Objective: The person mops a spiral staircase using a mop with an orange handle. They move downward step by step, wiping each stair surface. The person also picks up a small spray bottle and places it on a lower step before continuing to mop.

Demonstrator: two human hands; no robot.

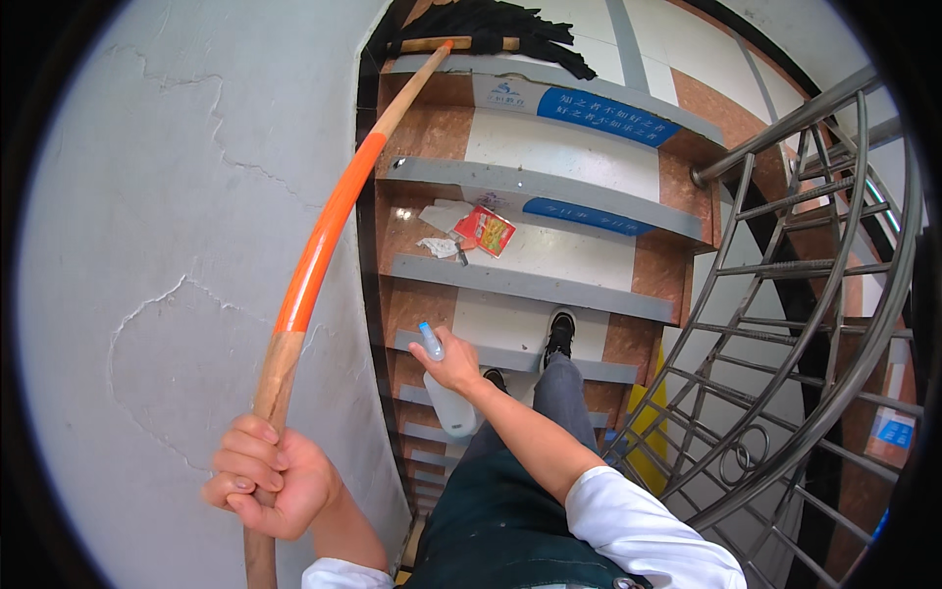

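My left hand [272,475] is wrapped around the lower part of a wooden mop handle [324,243] with a long orange band. The handle slants up beside the wall to a wooden crossbar [434,44]. Black cloth strips of the mop head [508,26] are spread on the floor at the top of the stairs. In my right hand [458,364] is a translucent plastic bottle [450,408] with a light-blue tip, held by its neck. Beyond that hand, a torn red packet [486,230] and a crumpled white paper [439,247] lie on a stair tread.
A cracked grey wall [169,243] runs along the left. Stairs with grey nosings [530,283] rise ahead, some risers bearing blue printed strips [607,116]. On the right stands a metal railing [780,331]. My shoe [561,333] rests on a step.
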